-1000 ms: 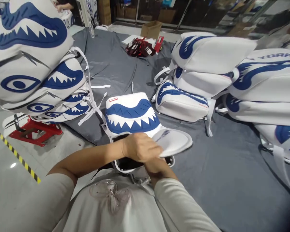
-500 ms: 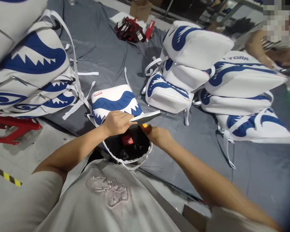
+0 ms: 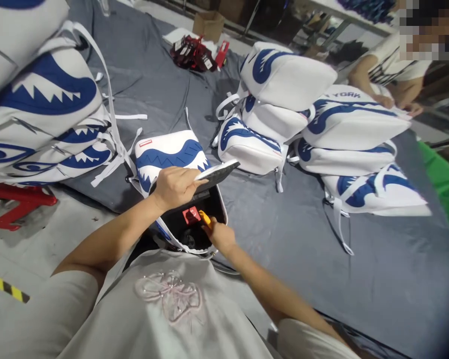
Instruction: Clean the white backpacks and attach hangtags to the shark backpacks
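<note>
A grey sheet point(image 3: 303, 234) covered most of the floor. On its left side a tall stack of white bags point(image 3: 41, 109) with blue shark-mouth prints leaned over a red stool point(image 3: 18, 202), their white straps hanging loose. On the right a second pile of the same bags point(image 3: 322, 129) lay in rough layers, and a co-worker's hands point(image 3: 396, 102) rested on the top one at the far edge. A green surface point(image 3: 445, 184) showed beyond the sheet at the right. At the far end of the sheet sat a cardboard box point(image 3: 208, 24), with a heap of red and black tags point(image 3: 194, 52) just in front of it.

Close to the person, 1 open bag point(image 3: 168, 154) lay at the near edge of the sheet, its shark print facing up and its dark inside showing. The left hand point(image 3: 174, 187) was clenched on the bag's flap point(image 3: 217, 172), gripping it at the near edge and holding it lifted above the opening. The right hand point(image 3: 219, 235) was at the rim of the opening, fingers closed around a small yellow object point(image 3: 205, 218) whose tip pointed into the bag. Just beside that tip, inside the bag, lay a red tag point(image 3: 191, 214).
</note>
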{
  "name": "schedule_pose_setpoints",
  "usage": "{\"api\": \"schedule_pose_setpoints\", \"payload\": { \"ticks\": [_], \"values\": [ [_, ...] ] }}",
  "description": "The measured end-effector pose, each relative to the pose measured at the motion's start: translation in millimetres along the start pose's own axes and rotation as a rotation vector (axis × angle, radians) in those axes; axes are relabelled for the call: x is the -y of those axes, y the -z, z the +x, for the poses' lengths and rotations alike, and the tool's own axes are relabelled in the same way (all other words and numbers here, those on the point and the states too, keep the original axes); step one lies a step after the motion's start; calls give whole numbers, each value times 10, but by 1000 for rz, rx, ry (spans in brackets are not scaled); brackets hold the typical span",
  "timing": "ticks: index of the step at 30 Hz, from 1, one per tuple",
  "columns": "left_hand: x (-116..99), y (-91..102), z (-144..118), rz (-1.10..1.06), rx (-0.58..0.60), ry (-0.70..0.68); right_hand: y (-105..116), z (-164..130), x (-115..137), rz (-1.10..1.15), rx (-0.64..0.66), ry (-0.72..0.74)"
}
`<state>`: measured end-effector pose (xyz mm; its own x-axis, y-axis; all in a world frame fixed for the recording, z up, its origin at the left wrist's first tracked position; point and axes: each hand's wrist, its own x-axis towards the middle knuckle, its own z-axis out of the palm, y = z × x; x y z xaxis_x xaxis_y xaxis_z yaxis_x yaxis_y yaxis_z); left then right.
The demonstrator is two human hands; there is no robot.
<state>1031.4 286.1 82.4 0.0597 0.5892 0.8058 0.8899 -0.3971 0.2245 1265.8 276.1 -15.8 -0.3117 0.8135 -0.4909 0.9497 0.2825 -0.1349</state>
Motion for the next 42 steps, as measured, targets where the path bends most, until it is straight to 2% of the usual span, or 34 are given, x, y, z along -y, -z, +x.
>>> {"api": "schedule_pose_setpoints", "payload": {
  "ticks": [4,7,9,12,14,17,20,23,26,28,32,36,42],
  "values": [
    [-395,175,190,-54,61,-186,-415,165,170,154,-119,61],
    [-609,326,280,-59,151,-283,-533,237,174,290,-205,70],
    [-664,398,320,-64,167,-273,-548,295,156,359,-249,69],
    [-665,436,347,-99,81,-227,-546,366,142,433,-302,76],
    [-663,423,349,-111,43,-216,-559,389,137,466,-328,75],
    [-676,362,340,-119,72,-215,-594,396,120,491,-331,50],
    [-610,243,311,-57,17,-244,-613,380,79,494,-276,123],
    [-404,84,226,32,-1,-245,-599,362,17,465,-211,235],
    [-141,-65,81,56,73,-153,-577,372,-37,416,-185,239],
    [6,-123,-21,67,66,-60,-576,389,-52,386,-175,224],
    [168,-109,-146,84,9,67,-608,406,-41,335,-155,199],
    [205,-35,-183,83,59,141,-627,399,-15,289,-143,192],
    [227,-28,-229,64,74,168,-521,359,16,217,-121,175]
  ]
}}
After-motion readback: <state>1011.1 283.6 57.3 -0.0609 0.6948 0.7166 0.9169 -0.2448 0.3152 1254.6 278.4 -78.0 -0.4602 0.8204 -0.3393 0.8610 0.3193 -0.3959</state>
